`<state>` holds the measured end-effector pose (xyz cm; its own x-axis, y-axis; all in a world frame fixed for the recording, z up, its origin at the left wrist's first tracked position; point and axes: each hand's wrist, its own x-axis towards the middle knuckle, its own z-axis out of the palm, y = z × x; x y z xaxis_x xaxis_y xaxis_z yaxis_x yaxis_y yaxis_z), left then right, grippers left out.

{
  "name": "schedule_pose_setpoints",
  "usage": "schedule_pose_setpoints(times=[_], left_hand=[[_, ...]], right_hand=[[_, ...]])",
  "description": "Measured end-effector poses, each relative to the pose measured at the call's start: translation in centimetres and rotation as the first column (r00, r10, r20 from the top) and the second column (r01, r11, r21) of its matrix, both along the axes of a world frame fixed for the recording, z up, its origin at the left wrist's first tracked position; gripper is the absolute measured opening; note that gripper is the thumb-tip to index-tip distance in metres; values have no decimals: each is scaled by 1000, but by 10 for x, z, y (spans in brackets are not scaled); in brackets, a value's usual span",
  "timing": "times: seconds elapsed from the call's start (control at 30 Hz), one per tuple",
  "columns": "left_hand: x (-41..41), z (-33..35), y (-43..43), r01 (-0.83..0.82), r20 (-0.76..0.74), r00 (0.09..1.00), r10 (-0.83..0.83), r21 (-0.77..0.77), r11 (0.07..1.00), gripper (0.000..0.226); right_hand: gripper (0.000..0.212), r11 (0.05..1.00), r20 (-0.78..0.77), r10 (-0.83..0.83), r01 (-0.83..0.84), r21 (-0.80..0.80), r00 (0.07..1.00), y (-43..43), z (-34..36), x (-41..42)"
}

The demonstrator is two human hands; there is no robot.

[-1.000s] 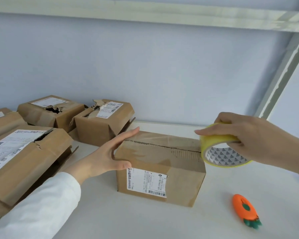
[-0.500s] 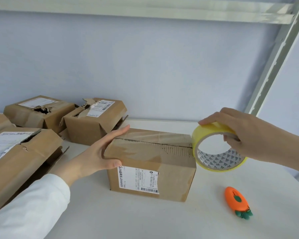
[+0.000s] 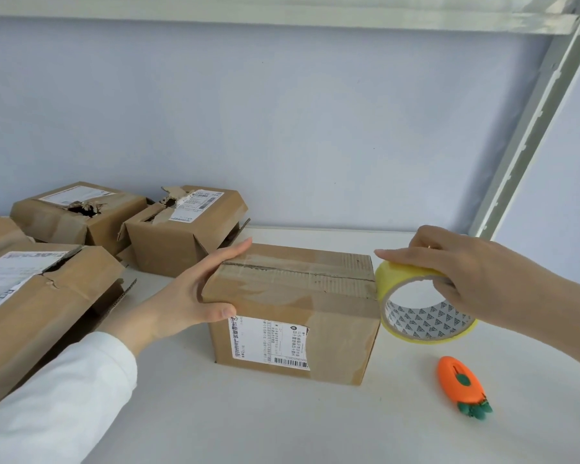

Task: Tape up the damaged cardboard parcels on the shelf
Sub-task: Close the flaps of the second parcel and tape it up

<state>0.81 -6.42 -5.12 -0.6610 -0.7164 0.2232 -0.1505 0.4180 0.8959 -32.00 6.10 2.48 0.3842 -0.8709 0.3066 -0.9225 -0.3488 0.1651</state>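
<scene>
Centre frame: my left hand (image 3: 188,296), fingers flat, steadies the cardboard parcel (image 3: 292,306). My right hand (image 3: 476,279), fingers gripping the yellow tape roll (image 3: 426,319), has just brought it against the parcel's right end; taping can begin.

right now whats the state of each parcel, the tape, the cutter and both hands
front parcel, closed, steadied by left hand
tape roll, on edge at front parcel's right end, gripped by right hand
carrot cutter, lying on shelf, untouched
back left parcel, hole torn in top
back middle parcel, top torn open
near left parcel, top split
</scene>
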Motion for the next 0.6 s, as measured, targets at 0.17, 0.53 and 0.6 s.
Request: schedule_pose_setpoints(times=[0.17, 0.53, 0.6], left_hand=[[3, 15, 3, 42, 166, 985, -36, -27, 999, 103], [-123, 63, 53, 303, 740, 622, 256, -529, 793, 118], [-124, 60, 45, 256, 709, 665, 234, -512, 820, 112]], right_hand=[[80, 1000, -68, -15, 16, 20, 998, 1, -19, -3], [75, 999, -63, -21, 18, -42, 998, 2, -18, 7], [73, 998, -51, -69, 70, 4, 996, 5, -13, 12]])
